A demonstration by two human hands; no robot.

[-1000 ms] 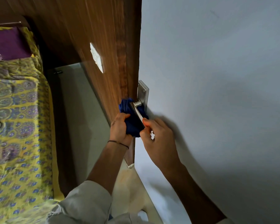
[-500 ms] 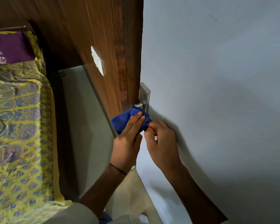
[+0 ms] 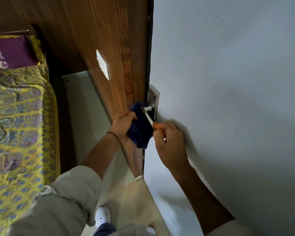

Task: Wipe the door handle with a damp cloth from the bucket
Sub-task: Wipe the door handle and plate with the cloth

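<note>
Door handle: brushed-metal lever on a rectangular backplate, mounted at the edge of the pale door face. The lever slants down toward the camera; its free end is pinched between thumb and forefinger of the right hand.

Cloth: dark blue, bunched, pressed against the left side of the lever from the spindle downward, with a loose fold hanging below the hand that holds it.

Left hand: fingers curled and clamped on the cloth, knuckles turned toward the wooden panel. Wrist slightly bent, a thin dark band around it. Forearm bare, rising from a rolled light grey sleeve at lower left.

Right hand: closed on the lever tip only, remaining fingers folded into the palm, back of the hand facing the camera. Forearm extends from the lower right edge, lying close along the door face.

Surroundings: white switch plate on the wooden panel above the handle; bed with yellow patterned cover at left, a purple pillow at its head; pale floor between bed and panel; a white shoe at bottom centre.
</note>
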